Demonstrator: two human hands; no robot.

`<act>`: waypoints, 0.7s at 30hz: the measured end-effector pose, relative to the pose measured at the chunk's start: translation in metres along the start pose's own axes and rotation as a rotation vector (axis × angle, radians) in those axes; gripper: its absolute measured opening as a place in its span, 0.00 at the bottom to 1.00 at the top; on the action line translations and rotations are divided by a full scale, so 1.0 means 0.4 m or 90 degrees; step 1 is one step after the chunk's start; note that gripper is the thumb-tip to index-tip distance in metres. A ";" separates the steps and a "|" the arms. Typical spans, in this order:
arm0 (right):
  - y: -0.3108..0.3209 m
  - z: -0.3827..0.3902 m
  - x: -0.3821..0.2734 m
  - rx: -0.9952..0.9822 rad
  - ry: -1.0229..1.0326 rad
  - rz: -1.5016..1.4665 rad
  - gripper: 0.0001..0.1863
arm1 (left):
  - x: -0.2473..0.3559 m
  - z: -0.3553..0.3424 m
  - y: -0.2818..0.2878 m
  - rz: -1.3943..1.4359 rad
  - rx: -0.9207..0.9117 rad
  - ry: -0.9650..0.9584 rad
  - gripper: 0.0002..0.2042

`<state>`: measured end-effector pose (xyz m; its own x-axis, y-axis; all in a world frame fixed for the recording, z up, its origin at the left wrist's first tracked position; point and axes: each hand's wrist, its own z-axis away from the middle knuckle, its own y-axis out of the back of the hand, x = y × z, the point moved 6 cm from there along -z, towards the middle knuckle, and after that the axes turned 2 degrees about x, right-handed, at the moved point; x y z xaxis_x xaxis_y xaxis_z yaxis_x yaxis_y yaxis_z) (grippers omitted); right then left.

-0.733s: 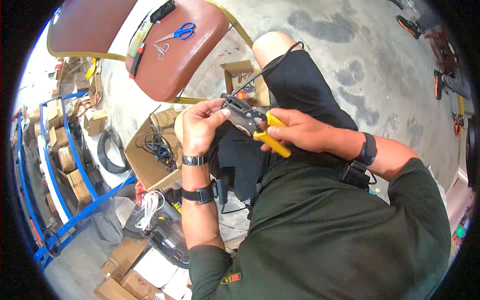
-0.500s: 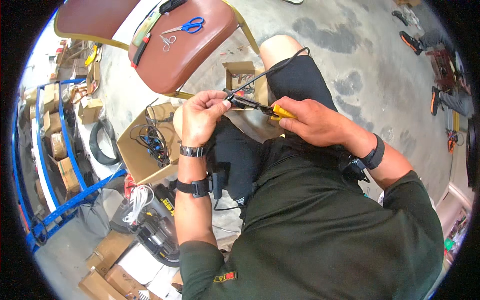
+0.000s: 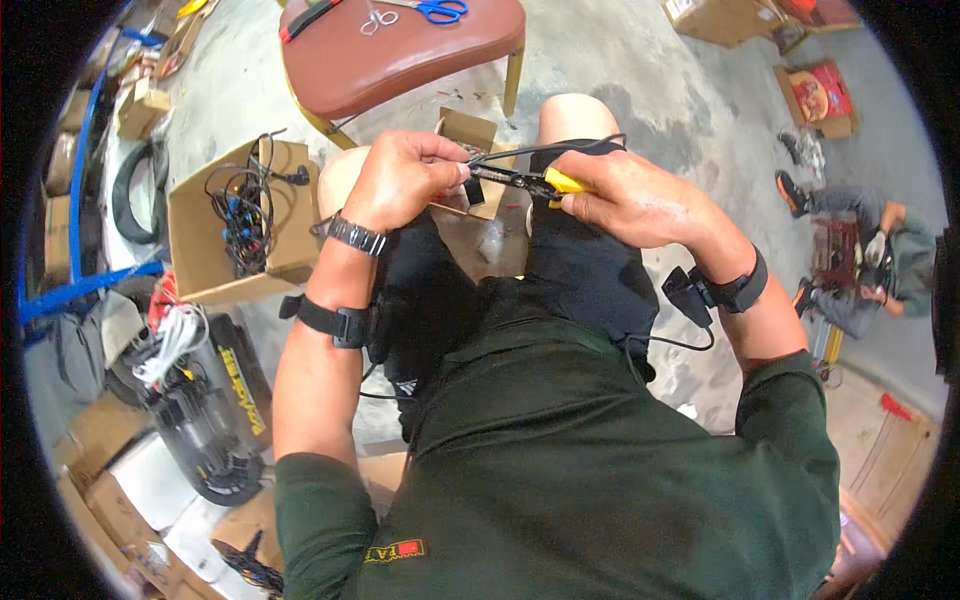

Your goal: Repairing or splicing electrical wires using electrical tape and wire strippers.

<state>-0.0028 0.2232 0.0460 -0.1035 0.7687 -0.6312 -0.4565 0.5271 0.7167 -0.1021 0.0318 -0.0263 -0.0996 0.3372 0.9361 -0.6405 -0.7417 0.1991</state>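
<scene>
My right hand (image 3: 630,195) is closed around the yellow handles of black-jawed pliers (image 3: 512,180), which look like wire strippers. Their jaws point left, toward my left hand (image 3: 410,178). That hand is closed in a pinch at the jaw tips, on the end of a black cable (image 3: 550,148). From there the cable arcs over the pliers and loops back beside my right hand. Exactly where the jaws meet the cable end is too small to tell. Both hands are above my knees.
A brown padded chair (image 3: 400,55) ahead carries blue-handled scissors (image 3: 440,10) and a smaller pair. Below my hands stands a small carton (image 3: 465,127). Left is a carton (image 3: 195,235) of tangled cables, near blue shelving (image 3: 85,293). Another person (image 3: 905,255) sits far right.
The view has shifted, so the chair is higher and the cable carton farther left. The pliers stay in my right hand, now lying nearly level, while my left hand still pinches at their tips.
</scene>
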 end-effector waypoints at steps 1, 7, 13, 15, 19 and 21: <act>0.010 -0.004 -0.002 0.003 0.020 0.007 0.10 | 0.006 -0.001 0.001 0.014 0.011 -0.001 0.10; 0.041 -0.029 -0.020 -0.078 -0.044 0.044 0.13 | 0.006 0.006 -0.001 -0.031 0.005 -0.006 0.10; 0.057 -0.048 -0.023 -0.106 0.000 0.034 0.10 | 0.008 0.006 -0.005 -0.017 -0.006 -0.008 0.10; 0.059 -0.056 -0.012 -0.140 -0.035 -0.019 0.10 | 0.020 0.008 -0.005 -0.020 -0.006 -0.015 0.09; 0.064 -0.066 0.000 -0.189 -0.029 -0.081 0.11 | 0.011 0.004 -0.010 -0.003 -0.013 -0.018 0.09; 0.065 -0.071 -0.001 -0.201 -0.038 -0.107 0.12 | 0.010 0.002 -0.008 -0.012 -0.015 -0.024 0.09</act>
<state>-0.0398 0.2262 0.0567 0.0430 0.7055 -0.7074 -0.7141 0.5169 0.4721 -0.0997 0.0351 -0.0232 -0.0585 0.3279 0.9429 -0.6595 -0.7218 0.2101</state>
